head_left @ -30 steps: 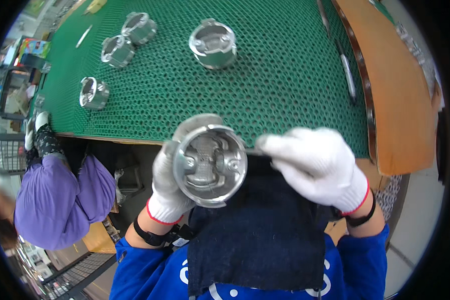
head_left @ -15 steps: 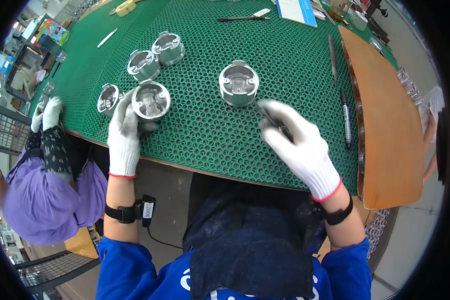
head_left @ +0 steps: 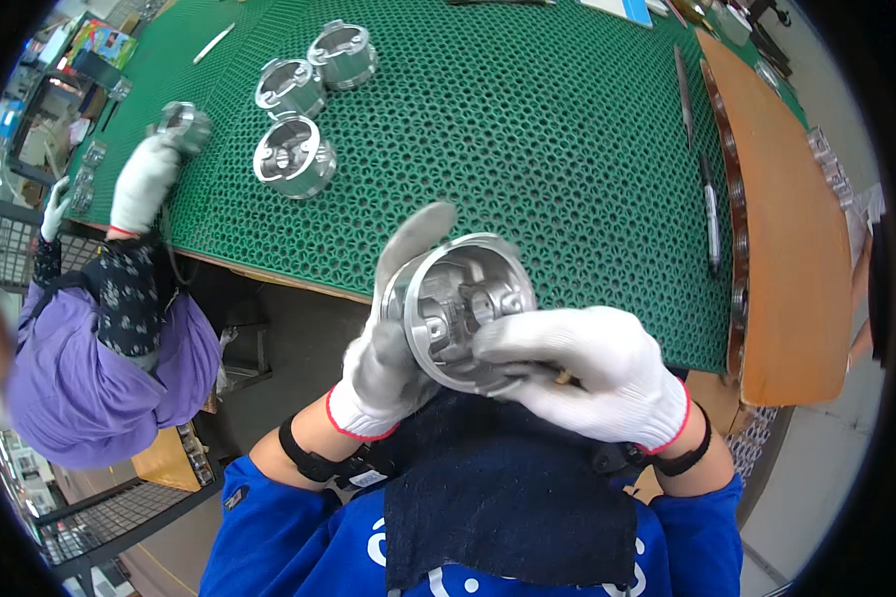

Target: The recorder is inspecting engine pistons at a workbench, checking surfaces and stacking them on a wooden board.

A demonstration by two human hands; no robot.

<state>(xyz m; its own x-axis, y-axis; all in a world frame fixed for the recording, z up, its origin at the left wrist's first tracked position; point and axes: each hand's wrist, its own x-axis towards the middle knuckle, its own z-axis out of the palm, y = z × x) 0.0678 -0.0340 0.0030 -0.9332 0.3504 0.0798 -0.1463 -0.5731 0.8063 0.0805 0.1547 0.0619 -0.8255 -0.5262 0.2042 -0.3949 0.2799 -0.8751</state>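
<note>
Head-worn fisheye, looking down, near left hand (head_left: 378, 373) and right hand (head_left: 612, 376)

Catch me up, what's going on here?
The person's left hand holds a piston, open end in view, while the right hand is at the opening; whether it holds anything is hard to tell. Three more pistons stand on the green mat. Off to the left, a co-worker's gloved hand is on another piston.

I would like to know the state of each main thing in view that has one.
Held piston: tilted, open end facing the camera
Left hand: closed around this piston
Right hand: over its rim, grip partly hidden
Three other pistons: standing on the mat, open ends up
Marker: lying on the mat
Co-worker's hand: on another piston, blurred
</note>
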